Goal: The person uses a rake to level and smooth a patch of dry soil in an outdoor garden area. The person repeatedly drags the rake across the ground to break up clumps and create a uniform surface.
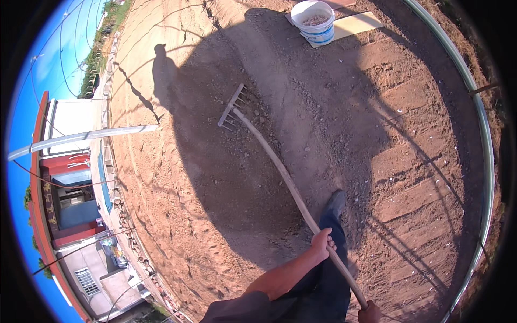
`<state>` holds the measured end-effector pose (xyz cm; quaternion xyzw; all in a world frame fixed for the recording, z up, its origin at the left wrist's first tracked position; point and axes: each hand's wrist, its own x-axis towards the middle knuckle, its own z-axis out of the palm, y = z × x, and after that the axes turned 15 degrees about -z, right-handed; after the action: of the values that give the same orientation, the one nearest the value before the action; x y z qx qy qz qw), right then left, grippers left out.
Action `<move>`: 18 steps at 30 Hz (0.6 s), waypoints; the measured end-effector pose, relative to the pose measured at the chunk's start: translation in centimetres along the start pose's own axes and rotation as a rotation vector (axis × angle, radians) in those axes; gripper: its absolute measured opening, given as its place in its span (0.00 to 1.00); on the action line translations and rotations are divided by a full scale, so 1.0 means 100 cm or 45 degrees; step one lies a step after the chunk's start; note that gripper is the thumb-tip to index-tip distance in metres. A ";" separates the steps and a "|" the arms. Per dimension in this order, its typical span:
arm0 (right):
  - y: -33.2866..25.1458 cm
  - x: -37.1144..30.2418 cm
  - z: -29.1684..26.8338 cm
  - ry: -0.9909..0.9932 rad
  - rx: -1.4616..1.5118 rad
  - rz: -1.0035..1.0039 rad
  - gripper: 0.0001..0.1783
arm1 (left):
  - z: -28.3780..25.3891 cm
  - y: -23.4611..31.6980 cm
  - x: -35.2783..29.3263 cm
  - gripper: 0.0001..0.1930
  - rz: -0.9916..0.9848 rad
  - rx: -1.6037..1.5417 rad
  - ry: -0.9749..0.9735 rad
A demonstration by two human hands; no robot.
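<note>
A garden rake (280, 168) with a long, slightly bent wooden handle slants across the middle of the view. Its toothed head (232, 105) is at the far end, over loose crumbly soil and small clods. My left hand (323, 243) is wrapped round the handle, its forearm coming in from the lower edge. Lower down, close to the handle's near end, my right hand (369, 312) is closed on it too, partly cut off by the picture's edge. Whether the teeth dig into the soil or only rest on it, I cannot tell.
Beyond the rake to the right, a white bucket (313, 22) with pale contents stands by a yellowish board (357, 26). Ridged soil (414, 183) runs along the right, bounded by a curved metal pipe (486, 129). My shoe (336, 202) is beside the handle. A house (75, 215) stands left.
</note>
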<state>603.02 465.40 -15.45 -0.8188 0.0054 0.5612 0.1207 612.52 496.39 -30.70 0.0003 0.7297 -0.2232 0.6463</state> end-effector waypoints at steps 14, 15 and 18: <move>-0.100 0.030 -0.062 0.072 0.114 -0.373 0.13 | 0.027 0.091 -0.045 0.15 0.081 0.010 -0.106; -0.085 0.018 -0.064 0.057 0.073 -0.298 0.12 | 0.029 0.073 -0.043 0.14 0.024 0.002 -0.132; -0.114 0.003 -0.101 -0.192 0.000 -0.039 0.13 | 0.035 0.058 -0.054 0.12 -0.064 0.000 -0.071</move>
<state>614.05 474.44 -10.13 -0.7742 -0.0161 0.6194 0.1293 618.41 502.06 -27.75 -0.0243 0.7112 -0.2393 0.6606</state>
